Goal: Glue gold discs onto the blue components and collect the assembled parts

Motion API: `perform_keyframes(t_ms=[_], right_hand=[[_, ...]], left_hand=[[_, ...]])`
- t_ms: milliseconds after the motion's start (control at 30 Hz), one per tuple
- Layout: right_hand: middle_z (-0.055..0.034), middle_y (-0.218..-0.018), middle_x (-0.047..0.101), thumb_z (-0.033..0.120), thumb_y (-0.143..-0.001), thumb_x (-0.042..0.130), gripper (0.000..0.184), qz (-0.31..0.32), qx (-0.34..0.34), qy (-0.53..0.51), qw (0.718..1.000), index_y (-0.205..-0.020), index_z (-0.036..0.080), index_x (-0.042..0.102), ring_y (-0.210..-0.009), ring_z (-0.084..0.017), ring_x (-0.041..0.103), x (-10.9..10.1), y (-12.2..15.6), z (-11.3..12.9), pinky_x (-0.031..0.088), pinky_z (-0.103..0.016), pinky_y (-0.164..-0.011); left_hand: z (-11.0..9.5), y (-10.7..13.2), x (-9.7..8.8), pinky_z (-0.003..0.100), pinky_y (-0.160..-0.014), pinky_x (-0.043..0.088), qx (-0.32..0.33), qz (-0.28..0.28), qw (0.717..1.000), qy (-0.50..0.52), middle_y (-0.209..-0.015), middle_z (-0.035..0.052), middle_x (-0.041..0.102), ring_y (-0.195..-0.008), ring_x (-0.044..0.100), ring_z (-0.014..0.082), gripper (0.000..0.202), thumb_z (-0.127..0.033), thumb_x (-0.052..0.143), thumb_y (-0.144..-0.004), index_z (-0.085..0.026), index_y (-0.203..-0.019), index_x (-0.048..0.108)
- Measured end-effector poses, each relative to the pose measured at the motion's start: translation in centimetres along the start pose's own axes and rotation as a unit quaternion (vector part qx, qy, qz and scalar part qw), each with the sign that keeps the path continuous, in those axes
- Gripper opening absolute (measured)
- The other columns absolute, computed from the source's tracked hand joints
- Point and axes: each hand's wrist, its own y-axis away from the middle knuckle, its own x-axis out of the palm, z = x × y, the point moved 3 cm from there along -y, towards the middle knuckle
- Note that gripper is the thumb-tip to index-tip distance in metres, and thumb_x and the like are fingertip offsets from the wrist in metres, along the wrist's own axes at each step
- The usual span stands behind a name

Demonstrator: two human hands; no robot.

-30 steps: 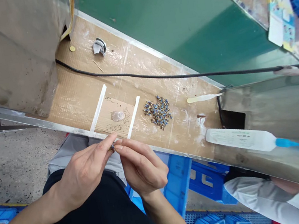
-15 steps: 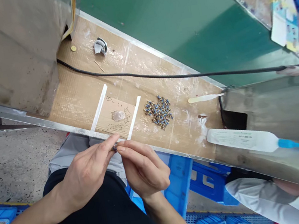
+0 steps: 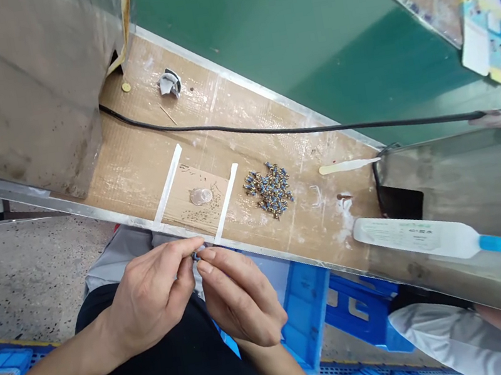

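Observation:
My left hand (image 3: 155, 288) and my right hand (image 3: 244, 296) meet fingertip to fingertip just in front of the bench edge. Between them sits a small blue-and-metal part (image 3: 195, 256), mostly covered by the fingers. The thumb and index finger of my right hand pinch it, and my left hand's fingers close on it from the other side. Beyond the hands, a cardboard sheet (image 3: 177, 210) between two white tape strips carries many tiny dark pieces and a small clear dish (image 3: 201, 196). To its right lies a heap of blue-and-brass parts (image 3: 270, 191).
A black cable (image 3: 241, 129) crosses the bench. At right lie a white bottle with a blue nozzle (image 3: 410, 237) and a pale narrow stick (image 3: 346, 166). Crumpled material (image 3: 170, 84) lies at the back. Blue crates (image 3: 306, 312) stand below; another person's white sleeve (image 3: 439, 332) shows lower right.
The left index finger has bent lower over the part, and both hands have shifted slightly down in view. More of the part's blue shows. The camera view has moved a little.

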Motion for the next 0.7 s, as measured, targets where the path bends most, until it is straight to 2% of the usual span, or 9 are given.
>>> perform_keyframes(t_ms=[100,300,533,700], right_hand=[[-0.0102,-0.133,0.089,-0.001,-0.098,0.085,0.06,0.004,-0.001,0.001,1.0,-0.154,0.021,0.079,-0.108,-0.029,0.091,-0.04,0.02,0.17,0.084,-0.04,-0.093],[-0.0144,-0.13,0.088,-0.006,-0.095,0.086,0.059,0.009,-0.009,-0.018,1.0,-0.151,0.013,0.08,-0.111,-0.029,0.09,-0.08,-0.07,0.24,0.083,-0.039,-0.097],[-0.01,-0.128,0.09,-0.001,-0.097,0.088,0.06,0.004,0.009,-0.003,1.0,-0.153,0.022,0.08,-0.103,-0.027,0.091,0.21,-0.15,0.15,0.083,-0.038,-0.088],[-0.0068,-0.123,0.091,0.003,-0.101,0.087,0.056,0.002,0.016,0.003,1.0,-0.151,0.027,0.08,-0.099,-0.025,0.092,0.57,-0.13,0.06,0.083,-0.036,-0.083]], left_hand=[[0.0,0.06,-0.01,0.023,-0.108,0.07,0.003,-0.013,1.0,-0.002,-0.121,0.0062,0.091,-0.11,0.091,0.0176,0.026,-0.007,0.064,-0.114,-0.018,-0.137,0.07],[-0.04,0.03,0.09,0.021,-0.107,0.069,0.001,-0.019,1.0,-0.004,-0.117,0.0053,0.091,-0.107,0.091,0.0163,0.023,-0.007,0.066,-0.113,-0.017,-0.133,0.071],[0.01,0.05,0.16,0.022,-0.096,0.072,-0.012,-0.029,1.0,0.002,-0.111,0.002,0.091,-0.097,0.091,0.0161,0.026,-0.006,0.066,-0.111,-0.022,-0.131,0.07],[0.12,0.09,0.24,0.02,-0.096,0.071,-0.013,-0.038,0.999,-0.009,-0.109,0.0023,0.091,-0.095,0.09,0.0147,0.024,-0.005,0.067,-0.11,-0.02,-0.129,0.072]])
